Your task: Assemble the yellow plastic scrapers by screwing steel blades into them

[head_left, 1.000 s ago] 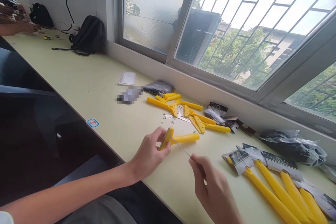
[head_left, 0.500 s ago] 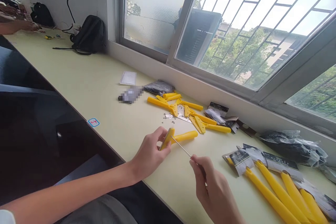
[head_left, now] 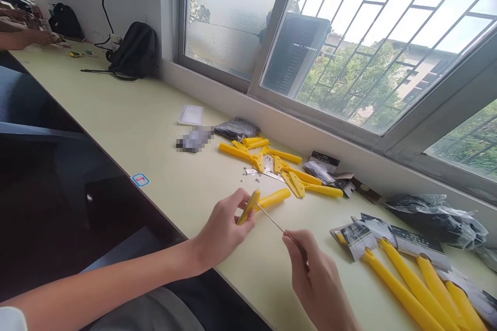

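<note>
My left hand (head_left: 227,222) is closed round the head of a yellow scraper (head_left: 274,198), its handle pointing away to the right. A screwdriver (head_left: 271,217) with a thin metal shaft is gripped in my right hand (head_left: 314,269). Its tip meets the scraper's head; the screw there is too small to make out. Just beyond, several yellow scraper parts (head_left: 297,184) lie in a loose pile. Small screws (head_left: 258,180) and flat metal blades (head_left: 274,176) are scattered beside them.
Several packaged yellow scrapers (head_left: 404,284) lie at the right, near a black bundle in clear plastic (head_left: 438,220). Along the window side are a dark plastic bag (head_left: 236,128) and a small clear packet (head_left: 191,115). A black backpack (head_left: 135,51) and another person's arm (head_left: 23,39) are farther left.
The scraper's handle end has tilted slightly upward in my left hand. The screwdriver tip stays against the head, and the view has shifted a little.
</note>
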Motion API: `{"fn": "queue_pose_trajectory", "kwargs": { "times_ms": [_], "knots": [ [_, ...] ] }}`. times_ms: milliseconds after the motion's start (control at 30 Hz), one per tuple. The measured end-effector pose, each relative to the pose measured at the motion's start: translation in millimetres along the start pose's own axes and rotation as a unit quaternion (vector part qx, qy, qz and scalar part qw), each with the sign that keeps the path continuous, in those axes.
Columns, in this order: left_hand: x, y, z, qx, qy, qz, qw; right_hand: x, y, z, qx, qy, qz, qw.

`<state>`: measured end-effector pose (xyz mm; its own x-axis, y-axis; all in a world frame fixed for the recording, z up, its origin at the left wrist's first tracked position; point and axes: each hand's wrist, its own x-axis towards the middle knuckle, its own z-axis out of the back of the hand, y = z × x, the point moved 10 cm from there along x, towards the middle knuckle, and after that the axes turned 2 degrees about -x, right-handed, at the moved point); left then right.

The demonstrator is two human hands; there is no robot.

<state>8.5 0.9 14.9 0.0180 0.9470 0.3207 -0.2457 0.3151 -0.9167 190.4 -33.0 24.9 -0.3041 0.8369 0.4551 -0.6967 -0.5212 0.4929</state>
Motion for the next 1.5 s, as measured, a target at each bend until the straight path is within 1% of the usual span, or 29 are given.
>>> {"fn": "queue_pose_trajectory", "kwargs": {
  "times_ms": [133, 233, 333, 400, 500, 567, 633, 700, 867, 933, 1033, 1100, 1167, 1233, 1300, 1367, 1500],
  "knots": [
    [-1.3, -0.8, -1.0, 0.001, 0.002, -0.005, 1.0, -2.0, -1.5, -4.5, -0.013, 0.013, 0.014, 1.0],
    [-1.7, -2.3, -0.7, -0.002, 0.0, -0.012, 1.0, -1.7, -0.8, -3.7, 0.012, 0.01, -0.018, 1.0],
    [-1.8, -2.2, -0.6, -0.013, 0.001, -0.012, 1.0, -0.5, -2.0, -5.8, 0.022, 0.021, -0.048, 0.998],
    [-1.9, -2.6, -0.6, -0.017, 0.002, -0.016, 1.0, 1.2, -1.4, -3.6, 0.01, 0.01, -0.029, 0.999],
    [-1.9, -2.5, 0.3, -0.019, -0.003, -0.022, 1.0, 2.0, 0.6, 1.7, -0.009, -0.021, 0.039, 0.999],
    [-1.9, -2.0, 0.7, -0.02, -0.006, -0.022, 1.0, 1.2, -1.5, 4.3, -0.025, -0.037, 0.057, 0.997],
    [-1.9, -2.4, 0.1, -0.02, -0.004, -0.025, 0.999, 0.4, -3.9, 5.2, -0.039, -0.044, 0.044, 0.997],
    [-1.7, -2.7, -0.2, -0.015, -0.004, -0.027, 1.0, -0.6, -2.3, 4.9, -0.032, -0.042, 0.023, 0.998],
    [0.1, 0.7, 2.2, -0.002, -0.017, -0.012, 1.0, -2.4, 0.7, -1.3, 0.045, -0.009, -0.035, 0.998],
    [0.6, 1.2, 1.4, -0.003, -0.013, -0.008, 1.0, -1.8, 2.2, 1.5, 0.045, -0.019, -0.017, 0.999],
    [0.4, -0.2, 1.0, 0.006, -0.011, -0.011, 1.0, -0.8, 7.4, 10.0, -0.01, -0.057, 0.043, 0.997],
    [0.2, -1.6, 0.7, 0.015, -0.011, -0.015, 1.0, 0.2, 9.5, 12.2, -0.038, -0.067, 0.055, 0.995],
    [0.2, -2.0, 0.5, 0.02, -0.011, -0.018, 1.0, 2.0, 8.8, 11.2, -0.029, -0.058, 0.033, 0.997],
    [0.6, -0.5, 0.8, 0.017, -0.014, -0.014, 1.0, 3.5, 5.7, 7.9, 0.004, -0.036, -0.008, 0.999],
    [1.1, 1.9, 1.2, 0.012, -0.015, -0.005, 1.0, 4.2, 2.8, 4.4, 0.028, -0.016, -0.035, 0.999],
    [1.5, 2.4, 0.8, 0.01, -0.012, -0.002, 1.0, 4.8, 1.5, 3.8, 0.019, -0.007, -0.032, 0.999],
    [1.4, -1.4, -0.5, 0.02, -0.006, -0.016, 1.0, 5.6, 0.0, 7.6, -0.027, -0.02, -0.012, 0.999]
  ]
}}
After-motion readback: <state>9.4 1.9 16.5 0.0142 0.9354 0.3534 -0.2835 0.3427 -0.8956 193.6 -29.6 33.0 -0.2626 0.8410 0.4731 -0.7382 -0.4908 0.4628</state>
